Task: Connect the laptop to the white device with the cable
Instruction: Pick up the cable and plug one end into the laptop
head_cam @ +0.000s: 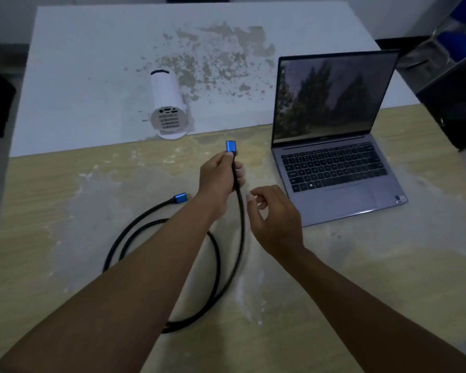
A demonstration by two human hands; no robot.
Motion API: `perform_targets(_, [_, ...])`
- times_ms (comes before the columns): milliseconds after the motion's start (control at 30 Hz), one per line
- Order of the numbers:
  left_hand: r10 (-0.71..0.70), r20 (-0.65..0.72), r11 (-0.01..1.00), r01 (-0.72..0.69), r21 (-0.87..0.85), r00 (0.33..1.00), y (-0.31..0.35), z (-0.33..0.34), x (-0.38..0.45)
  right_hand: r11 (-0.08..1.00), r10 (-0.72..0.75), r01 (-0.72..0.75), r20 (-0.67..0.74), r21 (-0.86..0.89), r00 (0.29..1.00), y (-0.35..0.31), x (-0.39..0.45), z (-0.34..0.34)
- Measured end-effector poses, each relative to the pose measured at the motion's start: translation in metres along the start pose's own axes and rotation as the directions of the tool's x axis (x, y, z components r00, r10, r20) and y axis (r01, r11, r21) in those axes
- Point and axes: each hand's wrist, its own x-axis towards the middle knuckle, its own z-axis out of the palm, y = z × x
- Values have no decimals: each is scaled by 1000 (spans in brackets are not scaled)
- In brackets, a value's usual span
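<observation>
Holding the black cable just below its blue plug, the left hand pinches it. The right hand hangs beside it, fingers loosely curled, holding nothing. Laptop writing is too blurry to read.

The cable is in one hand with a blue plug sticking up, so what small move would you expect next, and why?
Probably carrying the raised blue plug forward to the port panel on the white device. The left hand already has a grip on the cable just below that plug, which points toward the device, and the ports face the person. The right hand is empty.
</observation>
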Motion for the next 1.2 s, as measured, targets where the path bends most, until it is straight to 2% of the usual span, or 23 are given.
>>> perform_targets(67, [1,-2,985,-1,171,1000,-6,12,8,1000,11,-11,-4,4,1000,19,10,-12])
perform_targets(167, [60,13,901,-60,431,998,-19,28,18,999,30,-29,17,-28,999,53,27,-27])
perform_targets(267, [194,70,755,-195,627,978,-33,36,25,998,28,-25,55,-54,998,82,42,-33])
perform_targets(367, [296,150,596,-305,743,943,-44,43,31,996,16,-7,110,-88,994,105,54,-31])
perform_targets(500, [324,186,494,-334,803,928,-62,48,42,983,-54,80,154,-167,987,132,64,-21])
perform_targets(700, [445,178,505,-410,760,878,-73,45,56,950,-48,113,220,-293,974,144,66,-7])
perform_targets(800, [490,234,450,-474,757,840,-78,44,63,930,-5,99,257,-353,966,147,66,-1])
perform_targets(1000, [478,418,207,-561,802,773,-80,38,70,922,27,73,252,-380,967,150,60,5])
perform_targets(1133, [524,513,-54,-575,816,680,-80,38,75,916,15,82,239,-393,971,150,60,7])
perform_targets(1200, [517,545,-146,-559,816,660,-81,35,81,914,15,78,227,-397,974,150,60,8])
